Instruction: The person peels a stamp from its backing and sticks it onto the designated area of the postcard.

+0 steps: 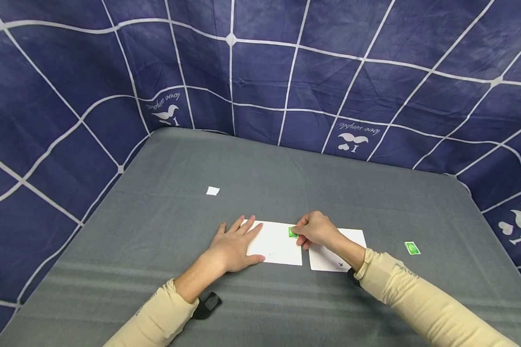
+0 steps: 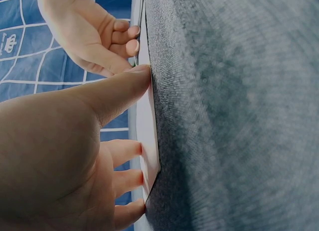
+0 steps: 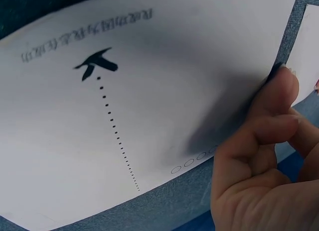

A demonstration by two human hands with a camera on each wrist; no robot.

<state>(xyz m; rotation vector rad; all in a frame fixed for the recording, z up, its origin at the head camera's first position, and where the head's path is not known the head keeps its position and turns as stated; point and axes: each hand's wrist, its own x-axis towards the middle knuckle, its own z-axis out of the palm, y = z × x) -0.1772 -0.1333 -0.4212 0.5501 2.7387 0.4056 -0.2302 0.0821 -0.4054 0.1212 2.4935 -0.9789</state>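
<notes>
My left hand (image 1: 233,250) rests with spread fingers on the left part of a white sheet (image 1: 280,250). In the left wrist view its thumb (image 2: 122,89) and fingertips lie along the sheet's edge. At the sheet's upper right corner is a small green square (image 1: 293,232), and my right hand (image 1: 316,229) holds its right edge between thumb and curled fingers. A second white sheet (image 1: 351,235) lies partly under the right forearm. The right wrist view shows a black bird shape (image 3: 97,62), a dotted line and small circles on this sheet; the green square is hidden there.
Another green square (image 1: 412,248) with a white border lies to the right on the grey cloth (image 1: 260,164). A small white piece of paper (image 1: 212,191) lies at the back left. A blue curtain with white lines (image 1: 260,72) stands behind and at both sides.
</notes>
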